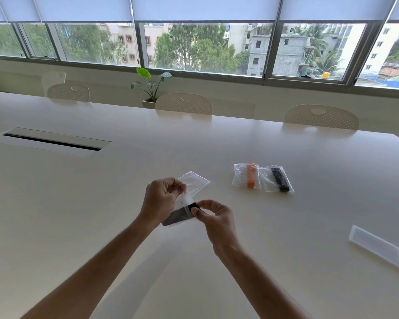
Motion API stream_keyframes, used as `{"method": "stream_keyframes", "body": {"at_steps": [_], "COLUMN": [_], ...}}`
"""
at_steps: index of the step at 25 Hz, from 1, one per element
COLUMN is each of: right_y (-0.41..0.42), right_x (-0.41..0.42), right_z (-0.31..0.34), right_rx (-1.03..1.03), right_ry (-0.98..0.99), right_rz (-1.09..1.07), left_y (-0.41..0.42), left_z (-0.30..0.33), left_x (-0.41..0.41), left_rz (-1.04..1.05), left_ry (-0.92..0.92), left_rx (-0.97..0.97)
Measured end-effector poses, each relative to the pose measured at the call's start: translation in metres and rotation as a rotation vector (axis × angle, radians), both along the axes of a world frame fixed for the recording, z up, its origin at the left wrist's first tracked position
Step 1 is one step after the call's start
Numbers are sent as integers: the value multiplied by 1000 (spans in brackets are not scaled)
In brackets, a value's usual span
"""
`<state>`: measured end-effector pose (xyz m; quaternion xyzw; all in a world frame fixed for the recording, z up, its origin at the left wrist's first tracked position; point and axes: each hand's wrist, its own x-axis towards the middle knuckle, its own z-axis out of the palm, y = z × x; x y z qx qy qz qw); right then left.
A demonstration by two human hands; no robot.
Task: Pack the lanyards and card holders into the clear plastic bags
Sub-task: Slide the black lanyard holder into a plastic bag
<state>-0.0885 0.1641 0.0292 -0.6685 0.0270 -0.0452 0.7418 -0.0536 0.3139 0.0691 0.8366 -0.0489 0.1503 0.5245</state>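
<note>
Two packed bags (262, 177), table's right.

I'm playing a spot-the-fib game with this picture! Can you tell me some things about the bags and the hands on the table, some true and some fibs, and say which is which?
1. Two packed bags lie side by side on the table. True: the orange lanyard bag and the black lanyard bag.
2. Both hands are flat on the table. False: the left hand and right hand hold a clear bag with something dark in it.
3. A clear card holder lies at the right. True.
4. The orange lanyard lies loose outside any bag. False: it is inside a bag.
</note>
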Motion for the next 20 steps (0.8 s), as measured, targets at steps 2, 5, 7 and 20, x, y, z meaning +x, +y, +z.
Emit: {"method": "stream_keyframes", "body": {"at_steps": [2,5,7,20], "right_y": [4,8,5,-8], "right_x": [-1,-1,2,10], "right_z": [-3,-6,-10,-5], "right_rx": [26,75,-5,-351], "right_ry": [-17,-13,-5,-305], "right_rz": [-14,9,47,24], "left_y": [-5,-11,-13,-28], "left_z": [1,0,0,-11], "left_x": [-4,-9,-12,-28], "left_rz": [5,37,62,-11], "left_ry": [-39,-87,-116,-331], "left_rx": [-16,-46,-51,129]}}
